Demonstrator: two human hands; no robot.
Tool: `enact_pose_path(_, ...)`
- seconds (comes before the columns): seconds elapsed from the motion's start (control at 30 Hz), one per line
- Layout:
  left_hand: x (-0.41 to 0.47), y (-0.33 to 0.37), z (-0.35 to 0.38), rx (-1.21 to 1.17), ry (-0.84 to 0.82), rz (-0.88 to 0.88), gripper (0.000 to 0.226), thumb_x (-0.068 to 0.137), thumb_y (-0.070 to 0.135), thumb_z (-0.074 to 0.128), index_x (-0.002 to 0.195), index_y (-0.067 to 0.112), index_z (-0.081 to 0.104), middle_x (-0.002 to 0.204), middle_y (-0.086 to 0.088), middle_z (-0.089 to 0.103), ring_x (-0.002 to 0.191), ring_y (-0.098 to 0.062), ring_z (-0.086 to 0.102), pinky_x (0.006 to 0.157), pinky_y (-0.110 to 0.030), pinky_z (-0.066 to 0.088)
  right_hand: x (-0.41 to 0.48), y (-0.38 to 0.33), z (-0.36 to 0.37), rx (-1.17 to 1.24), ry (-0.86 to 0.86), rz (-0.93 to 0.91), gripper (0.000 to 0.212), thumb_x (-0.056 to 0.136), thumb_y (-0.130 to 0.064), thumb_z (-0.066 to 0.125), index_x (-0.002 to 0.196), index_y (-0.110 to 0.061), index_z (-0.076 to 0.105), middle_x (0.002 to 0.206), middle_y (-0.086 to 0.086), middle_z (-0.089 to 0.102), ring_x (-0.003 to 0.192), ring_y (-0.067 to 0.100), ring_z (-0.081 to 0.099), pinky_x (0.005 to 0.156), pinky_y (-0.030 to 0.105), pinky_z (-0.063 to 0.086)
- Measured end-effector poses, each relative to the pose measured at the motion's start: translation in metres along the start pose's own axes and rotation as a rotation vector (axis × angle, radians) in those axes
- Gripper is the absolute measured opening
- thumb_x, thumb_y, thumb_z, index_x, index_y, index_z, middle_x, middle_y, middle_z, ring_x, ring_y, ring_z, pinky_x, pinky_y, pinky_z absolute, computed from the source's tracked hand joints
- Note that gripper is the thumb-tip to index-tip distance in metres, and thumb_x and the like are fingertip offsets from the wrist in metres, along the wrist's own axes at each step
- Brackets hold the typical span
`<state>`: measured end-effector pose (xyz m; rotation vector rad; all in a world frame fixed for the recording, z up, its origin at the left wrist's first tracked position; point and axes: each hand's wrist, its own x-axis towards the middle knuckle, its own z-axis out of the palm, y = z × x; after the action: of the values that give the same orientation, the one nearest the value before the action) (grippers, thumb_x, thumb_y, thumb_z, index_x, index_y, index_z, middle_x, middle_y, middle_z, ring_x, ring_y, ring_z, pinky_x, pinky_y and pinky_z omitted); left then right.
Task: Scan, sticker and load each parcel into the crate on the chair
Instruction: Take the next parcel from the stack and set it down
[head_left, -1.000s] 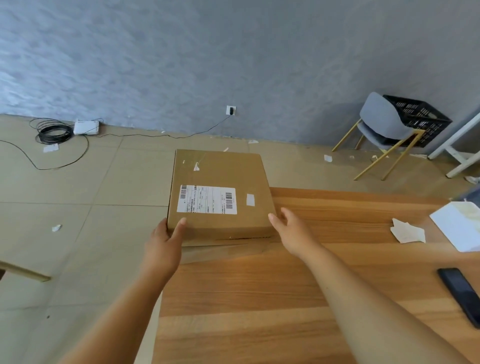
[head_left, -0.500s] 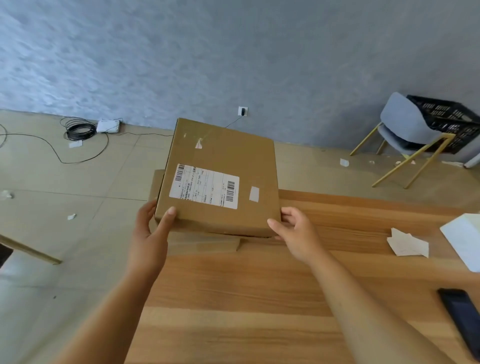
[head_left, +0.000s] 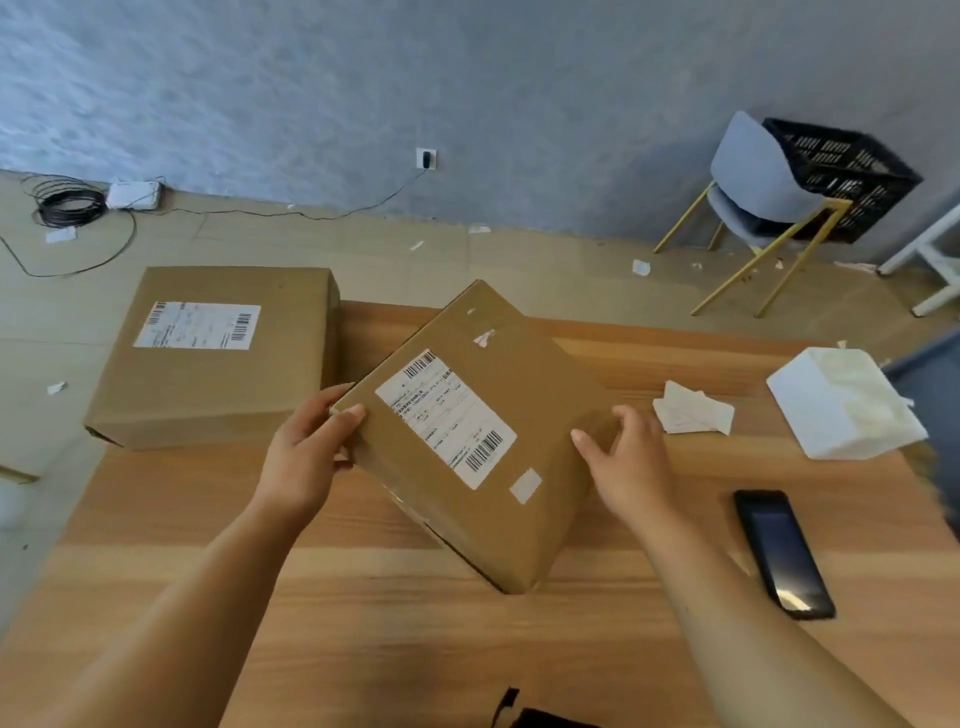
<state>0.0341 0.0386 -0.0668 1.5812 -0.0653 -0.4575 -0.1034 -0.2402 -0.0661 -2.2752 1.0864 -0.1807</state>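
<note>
The flat brown cardboard parcel with the white shipping label has come off the stack and now sits mid-frame over the wooden bench, turned diagonally. This uncovers a second brown labelled parcel at the upper left. Judging by that, scanning comes next, with the black phone lying at the lower right. The left hand grips the left corner, its fingers curled over the edge. The right hand clasps the right edge. The black slatted crate waits on the grey chair at the upper right.

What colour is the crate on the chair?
Black, with a pattern of slots. The crate shows in the head view, on the chair.
</note>
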Motion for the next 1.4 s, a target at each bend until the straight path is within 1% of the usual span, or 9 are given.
enact_pose_path(0.2,-0.003,-0.034,0.023,0.086,-0.095,-0.156,0.021,0.073,0.039,0.057,0.092,0.04,0.068,0.073,0.016,0.064,0.074,-0.017,0.06,0.066,-0.032,0.049,0.008,0.036,0.002,-0.238,-0.314,0.055,0.084,0.086,-0.062,0.049,0.151,-0.025,0.011,0.158,0.004,0.012,0.144,0.028,0.011,0.113,0.045,0.02)
enact_pose_path(0.3,0.004,-0.049,0.025,0.065,-0.061,-0.187,0.009,0.084,0.037,0.058,0.08,0.04,0.066,0.068,0.018,0.062,0.077,-0.018,0.059,0.07,-0.035,0.051,0.012,0.043,0.006,-0.303,-0.364,0.073,0.081,0.087,-0.069,0.038,0.151,-0.029,0.009,0.155,0.005,0.022,0.142,0.03,0.017,0.114,0.048,0.015)
enact_pose_path(0.37,0.008,-0.058,0.026,0.044,-0.037,-0.21,0.009,0.089,0.034,0.059,0.09,0.039,0.065,0.082,0.012,0.064,0.085,-0.02,0.06,0.076,-0.038,0.053,0.015,0.042,0.008,-0.357,-0.339,0.081,0.081,0.086,-0.07,0.036,0.151,-0.029,0.01,0.153,0.008,0.026,0.141,0.031,0.02,0.112,0.049,0.014)
enact_pose_path(0.47,0.009,-0.068,0.03,0.149,-0.024,-0.239,0.047,0.083,0.036,0.067,0.127,0.033,0.049,0.119,0.007,0.054,0.096,-0.012,0.061,0.086,-0.04,0.052,0.014,0.041,0.012,-0.427,-0.284,0.115,0.08,0.087,-0.068,0.037,0.15,-0.026,0.01,0.151,0.012,0.028,0.138,0.033,0.024,0.111,0.048,0.015)
enact_pose_path(0.57,-0.001,-0.068,0.037,0.33,-0.053,-0.243,0.071,0.077,0.038,0.072,0.138,0.031,0.036,0.124,0.009,0.048,0.092,-0.006,0.06,0.088,-0.043,0.052,0.008,0.044,0.014,-0.458,-0.187,0.196,0.081,0.087,-0.069,0.035,0.149,-0.02,0.015,0.147,0.014,0.033,0.134,0.034,0.029,0.109,0.045,0.021)
enact_pose_path(0.77,-0.022,-0.067,0.059,0.495,-0.299,-0.234,0.048,0.081,0.025,0.07,0.125,0.028,0.05,0.112,0.011,0.059,0.085,-0.005,0.064,0.081,-0.034,0.053,-0.015,0.05,0.01,-0.395,-0.113,0.323,0.071,0.084,-0.068,0.044,0.13,-0.014,0.035,0.127,0.012,0.051,0.115,0.034,0.048,0.084,0.041,0.039)
enact_pose_path(0.93,-0.021,-0.062,0.065,0.542,-0.304,-0.188,0.044,0.083,0.022,0.068,0.123,0.025,0.05,0.112,0.008,0.057,0.084,-0.001,0.061,0.07,-0.023,0.047,-0.033,0.064,0.001,-0.291,-0.157,0.338,0.067,0.085,-0.063,0.05,0.129,-0.015,0.036,0.123,0.007,0.054,0.108,0.029,0.055,0.074,0.036,0.045)
enact_pose_path(1.13,-0.029,-0.048,0.072,0.796,-0.224,0.074,0.032,0.084,0.028,0.066,0.113,0.016,0.058,0.111,0.009,0.049,0.092,-0.01,0.057,0.076,-0.027,0.044,-0.029,0.083,-0.03,-0.202,-0.182,0.265,0.048,0.089,-0.057,0.05,0.123,-0.024,0.05,0.105,-0.008,0.059,0.091,0.015,0.058,0.077,0.037,0.052)
enact_pose_path(1.4,-0.044,-0.027,0.158,0.944,-0.421,0.404,0.022,0.086,0.033,0.062,0.106,0.023,0.064,0.103,0.016,0.055,0.097,-0.007,0.057,0.075,-0.027,0.05,-0.009,0.153,-0.078,-0.042,-0.215,0.116,0.031,0.088,-0.049,0.057,0.111,-0.029,0.057,0.099,-0.017,0.059,0.09,0.002,0.056,0.077,0.028,0.05)
